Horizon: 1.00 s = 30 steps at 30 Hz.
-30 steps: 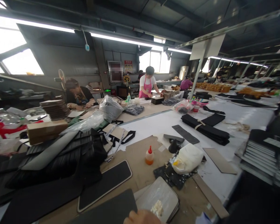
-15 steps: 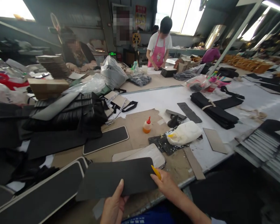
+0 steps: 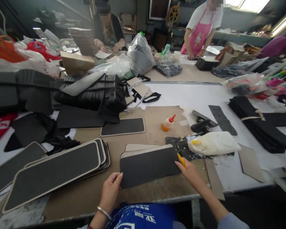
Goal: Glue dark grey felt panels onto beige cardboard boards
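A dark grey flat panel (image 3: 147, 168) lies tilted over pale rounded boards (image 3: 135, 147) on the brown sheet in front of me. My left hand (image 3: 111, 187) is closed, pinching the panel's left edge between thumb and fingers. At the opposite end, my right hand (image 3: 189, 171) is closed round a yellow pointed tool (image 3: 181, 160), perhaps a glue spreader, with its fingertips at the panel's right edge. Left of my hands lies a stack of dark panels with pale borders (image 3: 59, 173). One more bordered panel (image 3: 123, 126) lies farther back.
A glue bottle with a red tip (image 3: 167, 123) stands behind the panel. To its right are a white bag with a yellow tip (image 3: 215, 143) and a tied black bundle (image 3: 257, 124). Piled black pieces (image 3: 92, 95) fill the left. Two people work across the table.
The dark panel has come down from above the table onto the pale boards. My left hand has shifted from its near edge to its left end. The view has turned left and down.
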Each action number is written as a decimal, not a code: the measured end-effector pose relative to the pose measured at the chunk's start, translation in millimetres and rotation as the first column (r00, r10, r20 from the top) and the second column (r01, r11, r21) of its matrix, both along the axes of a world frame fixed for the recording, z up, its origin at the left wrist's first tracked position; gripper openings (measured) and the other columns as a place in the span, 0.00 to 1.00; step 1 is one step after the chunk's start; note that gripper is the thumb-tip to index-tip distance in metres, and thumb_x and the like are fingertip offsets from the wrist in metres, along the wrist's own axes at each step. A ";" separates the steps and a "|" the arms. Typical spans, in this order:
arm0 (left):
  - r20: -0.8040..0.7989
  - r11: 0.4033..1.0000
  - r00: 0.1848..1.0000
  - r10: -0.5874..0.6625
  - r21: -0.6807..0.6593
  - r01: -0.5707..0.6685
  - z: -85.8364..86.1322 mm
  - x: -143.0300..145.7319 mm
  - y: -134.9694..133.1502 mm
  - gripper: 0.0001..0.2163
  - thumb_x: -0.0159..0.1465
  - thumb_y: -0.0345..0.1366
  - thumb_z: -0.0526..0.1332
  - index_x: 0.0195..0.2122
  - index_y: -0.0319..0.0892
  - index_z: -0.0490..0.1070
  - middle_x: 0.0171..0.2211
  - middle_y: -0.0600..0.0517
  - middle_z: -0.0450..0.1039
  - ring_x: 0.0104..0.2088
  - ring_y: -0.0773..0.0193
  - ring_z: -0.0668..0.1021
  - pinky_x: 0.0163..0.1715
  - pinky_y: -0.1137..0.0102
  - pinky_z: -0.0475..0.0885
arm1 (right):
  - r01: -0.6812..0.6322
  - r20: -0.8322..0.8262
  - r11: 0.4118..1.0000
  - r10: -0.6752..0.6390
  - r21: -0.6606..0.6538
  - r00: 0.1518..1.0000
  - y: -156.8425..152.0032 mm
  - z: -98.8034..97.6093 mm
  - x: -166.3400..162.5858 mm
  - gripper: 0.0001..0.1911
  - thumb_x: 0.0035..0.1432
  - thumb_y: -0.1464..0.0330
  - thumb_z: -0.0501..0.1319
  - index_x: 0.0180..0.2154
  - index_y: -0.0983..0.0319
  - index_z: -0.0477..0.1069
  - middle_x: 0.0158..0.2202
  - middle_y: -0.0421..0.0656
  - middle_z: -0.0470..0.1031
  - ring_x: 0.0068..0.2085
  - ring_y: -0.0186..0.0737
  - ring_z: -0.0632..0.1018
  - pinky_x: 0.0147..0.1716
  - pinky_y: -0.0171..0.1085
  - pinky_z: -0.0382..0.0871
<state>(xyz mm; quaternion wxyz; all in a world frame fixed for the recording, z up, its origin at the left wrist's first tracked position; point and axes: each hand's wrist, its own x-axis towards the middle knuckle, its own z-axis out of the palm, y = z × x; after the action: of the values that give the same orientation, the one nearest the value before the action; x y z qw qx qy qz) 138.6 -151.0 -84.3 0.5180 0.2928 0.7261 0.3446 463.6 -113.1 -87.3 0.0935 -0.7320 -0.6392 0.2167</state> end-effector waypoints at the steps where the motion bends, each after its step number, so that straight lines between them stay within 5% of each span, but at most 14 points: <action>1: -0.082 0.998 0.995 -0.061 0.004 0.062 -4.4 0.7 4.6 0.14 0.47 0.47 0.58 0.19 0.40 0.67 0.15 0.58 0.63 0.20 0.69 0.65 0.20 0.73 0.59 | -0.026 0.050 1.000 0.027 -0.004 0.998 7.0 -1.9 2.1 0.14 0.54 0.59 0.49 0.32 0.60 0.68 0.27 0.43 0.74 0.31 0.41 0.75 0.30 0.35 0.64; 8: -0.423 0.965 0.867 -0.264 -0.106 0.242 -18.0 5.6 23.1 0.12 0.50 0.42 0.52 0.14 0.43 0.59 0.14 0.57 0.60 0.20 0.67 0.64 0.22 0.72 0.56 | -0.094 0.280 0.977 0.146 -0.191 0.949 28.6 -17.7 4.4 0.15 0.56 0.58 0.49 0.33 0.60 0.67 0.31 0.45 0.75 0.32 0.41 0.75 0.28 0.34 0.62; 21: -0.394 0.956 0.871 -0.294 -0.118 0.269 -18.1 2.7 23.7 0.12 0.49 0.45 0.54 0.15 0.44 0.63 0.14 0.56 0.65 0.20 0.64 0.68 0.22 0.72 0.58 | -0.025 0.214 0.965 0.083 -0.261 0.973 31.2 -10.9 4.2 0.14 0.57 0.59 0.49 0.34 0.61 0.67 0.33 0.45 0.74 0.36 0.40 0.75 0.31 0.33 0.60; 30: -0.373 0.969 0.894 -0.246 -0.092 0.229 -21.0 5.2 24.2 0.12 0.48 0.44 0.54 0.14 0.43 0.61 0.13 0.56 0.62 0.19 0.66 0.66 0.22 0.72 0.58 | -0.057 0.202 0.957 0.118 -0.285 0.972 33.8 -26.3 12.0 0.15 0.56 0.60 0.48 0.35 0.63 0.67 0.33 0.47 0.75 0.36 0.42 0.75 0.31 0.33 0.60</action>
<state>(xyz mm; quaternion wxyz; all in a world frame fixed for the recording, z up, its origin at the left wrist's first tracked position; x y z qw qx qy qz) 143.8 -126.8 -105.3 0.4114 0.4287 0.7795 0.1984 475.6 -79.3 -113.6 -0.0899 -0.7277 -0.6410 0.2269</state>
